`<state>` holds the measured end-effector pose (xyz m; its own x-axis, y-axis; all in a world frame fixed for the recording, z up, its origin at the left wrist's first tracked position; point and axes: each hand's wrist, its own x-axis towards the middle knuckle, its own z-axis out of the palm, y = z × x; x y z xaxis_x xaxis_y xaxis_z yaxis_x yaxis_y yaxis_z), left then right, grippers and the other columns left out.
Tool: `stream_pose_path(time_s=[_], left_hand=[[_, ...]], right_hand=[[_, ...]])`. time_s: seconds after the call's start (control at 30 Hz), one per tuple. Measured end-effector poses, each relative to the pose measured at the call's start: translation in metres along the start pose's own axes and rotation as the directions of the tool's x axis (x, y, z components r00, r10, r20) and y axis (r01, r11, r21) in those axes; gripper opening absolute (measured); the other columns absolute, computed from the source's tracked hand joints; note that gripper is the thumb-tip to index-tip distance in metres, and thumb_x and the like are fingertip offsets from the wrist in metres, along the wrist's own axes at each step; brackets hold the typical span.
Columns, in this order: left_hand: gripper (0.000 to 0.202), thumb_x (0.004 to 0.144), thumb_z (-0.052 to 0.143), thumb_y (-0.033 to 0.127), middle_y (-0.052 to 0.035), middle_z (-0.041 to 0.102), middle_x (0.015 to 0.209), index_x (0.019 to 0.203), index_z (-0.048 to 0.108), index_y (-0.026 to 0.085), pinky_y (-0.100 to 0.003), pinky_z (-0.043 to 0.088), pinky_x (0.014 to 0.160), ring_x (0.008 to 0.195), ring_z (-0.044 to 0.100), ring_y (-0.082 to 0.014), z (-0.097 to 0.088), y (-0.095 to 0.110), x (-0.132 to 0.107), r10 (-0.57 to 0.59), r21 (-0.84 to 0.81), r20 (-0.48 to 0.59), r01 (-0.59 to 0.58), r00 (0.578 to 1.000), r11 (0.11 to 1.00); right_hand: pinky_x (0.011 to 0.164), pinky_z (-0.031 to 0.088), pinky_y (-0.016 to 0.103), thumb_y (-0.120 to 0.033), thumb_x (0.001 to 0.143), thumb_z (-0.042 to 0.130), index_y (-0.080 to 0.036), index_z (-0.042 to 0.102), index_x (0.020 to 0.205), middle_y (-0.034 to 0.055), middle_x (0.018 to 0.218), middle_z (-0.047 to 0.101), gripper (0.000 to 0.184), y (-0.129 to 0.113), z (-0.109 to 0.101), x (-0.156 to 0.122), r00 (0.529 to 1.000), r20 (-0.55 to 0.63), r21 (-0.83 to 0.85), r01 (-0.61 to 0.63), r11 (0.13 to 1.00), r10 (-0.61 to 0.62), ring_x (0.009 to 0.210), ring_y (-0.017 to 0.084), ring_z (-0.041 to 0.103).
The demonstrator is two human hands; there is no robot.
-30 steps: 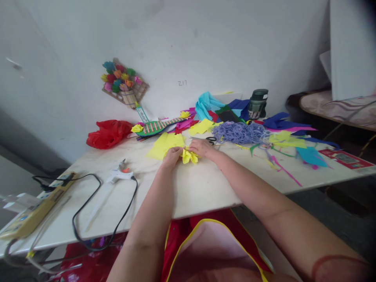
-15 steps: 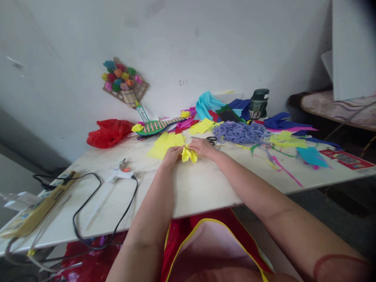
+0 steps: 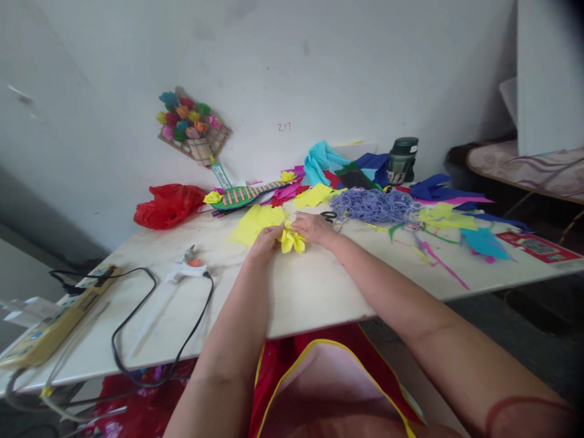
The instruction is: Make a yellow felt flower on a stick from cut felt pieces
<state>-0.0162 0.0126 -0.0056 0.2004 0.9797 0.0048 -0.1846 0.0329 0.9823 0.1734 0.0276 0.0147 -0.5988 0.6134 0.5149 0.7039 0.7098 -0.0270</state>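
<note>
Well left of the yellow crepe-paper flower [image 3: 292, 241]: hot-glue gun [image 3: 194, 272], probably parked for elbow room. Left hand [image 3: 268, 238] pinches the flower's left base; right hand [image 3: 316, 229] pinches its right side, seemingly steadying the folds. Fingertips partly hidden. Behind-right of flower: scissors [image 3: 329, 213], blades masked.

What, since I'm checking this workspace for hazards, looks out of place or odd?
The glue gun's black cord sags past the table's near edge, where it might snag. The purple yarn lies in a loose tangle, with paper scraps strewn beside it. The held yellow paper flower shows no obvious damage.
</note>
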Motion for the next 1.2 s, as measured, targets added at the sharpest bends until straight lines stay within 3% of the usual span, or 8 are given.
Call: stream_pose_path(time_s=[0.17, 0.3, 0.57, 0.8, 0.97, 1.2], left_hand=[[0.052, 0.068, 0.087, 0.062, -0.008, 0.073, 0.071, 0.076, 0.07, 0.013, -0.031, 0.055, 0.067, 0.075, 0.073, -0.023, 0.004, 0.002, 0.001, -0.048, -0.068, -0.061, 0.044, 0.997, 0.997], [0.05, 0.072, 0.086, 0.06, -0.0071, 0.073, 0.074, 0.083, 0.07, 0.014, -0.031, 0.055, 0.07, 0.08, 0.074, -0.0233, 0.006, 0.002, 0.003, -0.056, -0.131, -0.109, 0.042, 0.992, 0.991], [0.044, 0.078, 0.083, 0.056, -0.0078, 0.075, 0.078, 0.09, 0.072, 0.015, -0.032, 0.055, 0.077, 0.088, 0.075, -0.0251, 0.012, 0.004, 0.001, -0.043, -0.176, -0.103, 0.024, 0.994, 0.984], [0.038, 0.078, 0.085, 0.048, -0.0084, 0.075, 0.077, 0.083, 0.07, 0.014, -0.033, 0.055, 0.08, 0.086, 0.074, -0.0242, 0.012, 0.005, 0.001, -0.073, -0.152, -0.156, 0.049, 0.985, 0.987], [0.031, 0.08, 0.082, 0.042, -0.0079, 0.075, 0.077, 0.083, 0.07, 0.014, -0.033, 0.054, 0.081, 0.086, 0.074, -0.0243, 0.007, 0.001, 0.004, -0.063, -0.115, -0.126, 0.049, 0.99, 0.992], [0.026, 0.08, 0.081, 0.038, -0.0031, 0.069, 0.066, 0.076, 0.069, 0.016, -0.03, 0.051, 0.07, 0.069, 0.067, -0.0191, 0.001, -0.003, 0.008, -0.053, -0.081, -0.099, 0.045, 0.994, 0.996]], right_hand=[[0.073, 0.042, 0.028, -0.026, 0.102, 0.056, -0.017, 0.079, 0.097, 0.0097, 0.096, 0.074, 0.025, 0.002, 0.005, 0.001, 0.999, -0.02, 0.043, 0.032, 0.999, -0.031, 0.085, 0.018, 0.063], [0.078, 0.044, 0.027, -0.02, 0.098, 0.062, -0.017, 0.075, 0.108, 0.0085, 0.102, 0.074, 0.017, 0.002, 0.009, 0.001, 0.997, -0.077, 0.108, 0.015, 0.994, -0.007, 0.092, 0.019, 0.065], [0.074, 0.042, 0.027, -0.024, 0.102, 0.058, -0.018, 0.075, 0.101, 0.0084, 0.1, 0.07, 0.018, 0.001, 0.009, 0.001, 0.995, -0.098, 0.116, 0.01, 0.993, 0.001, 0.085, 0.017, 0.062], [0.071, 0.04, 0.028, -0.029, 0.104, 0.053, -0.017, 0.076, 0.104, 0.0098, 0.103, 0.069, 0.026, -0.005, 0.0, 0.0, 0.999, -0.04, 0.048, -0.034, 0.998, 0.036, 0.083, 0.017, 0.061], [0.067, 0.036, 0.028, -0.031, 0.106, 0.049, -0.018, 0.076, 0.105, 0.0094, 0.102, 0.068, 0.03, -0.01, -0.006, -0.001, 0.999, -0.006, 0.001, -0.033, 0.999, 0.033, 0.08, 0.017, 0.059], [0.065, 0.034, 0.029, -0.026, 0.105, 0.049, -0.018, 0.077, 0.102, 0.0094, 0.1, 0.071, 0.03, -0.014, -0.009, 0.0, 0.998, 0.021, -0.067, -0.063, 0.996, 0.064, 0.079, 0.017, 0.061]])
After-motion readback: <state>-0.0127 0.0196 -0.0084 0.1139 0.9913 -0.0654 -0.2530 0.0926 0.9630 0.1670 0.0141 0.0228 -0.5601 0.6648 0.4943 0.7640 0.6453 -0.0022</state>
